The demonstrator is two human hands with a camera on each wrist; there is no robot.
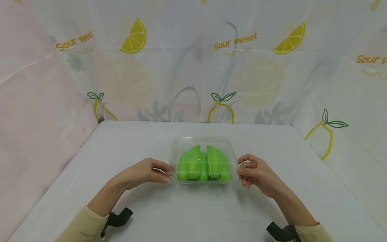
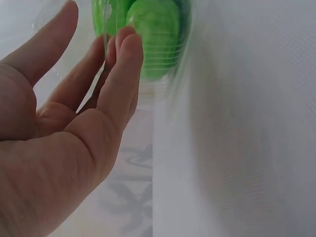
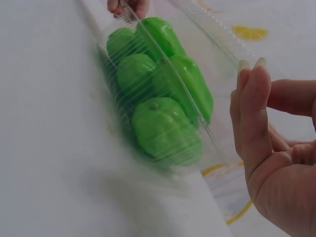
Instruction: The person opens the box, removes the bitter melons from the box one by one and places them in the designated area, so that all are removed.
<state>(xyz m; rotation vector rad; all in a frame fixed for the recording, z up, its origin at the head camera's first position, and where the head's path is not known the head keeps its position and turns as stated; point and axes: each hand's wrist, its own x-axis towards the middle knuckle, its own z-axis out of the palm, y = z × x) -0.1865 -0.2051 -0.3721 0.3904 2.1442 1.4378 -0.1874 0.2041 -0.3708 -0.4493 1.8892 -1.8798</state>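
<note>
"Beige sleeves (image 1: 81,225) with black wrist mounts (image 1: 119,217) come nearest the camera, at the bottom left and bottom right of the frame. What would you advise from there?"

"I'd judge the step in hand to be handling the clear plastic box (image 1: 185,144) from both sides. Best to meet both side walls at matching height and press evenly; the thin plastic would probably buckle under a hard squeeze. Keep it level too, since the ribbed green fruits (image 1: 193,166) inside might roll."

"Is its lid fastened?"

"Can't tell; the plastic is too transparent."

"And the hands?"

"Well apart, with the box between them. The left hand (image 1: 145,174) has its fingers stretched out and thumb clear of them, fingertips right at the box's left edge; whether they press on it, I can't tell. The right hand (image 1: 258,176) is loosely bent, thumb near the forefinger, clamped on nothing. The right wrist view shows a gap between its fingertips and the fruits."

"So where does the box lie?"

"Just below the frame's centre, on the white tabletop (image 1: 199,215), left hand beside it at centre left, right hand beside it at centre right."
</note>
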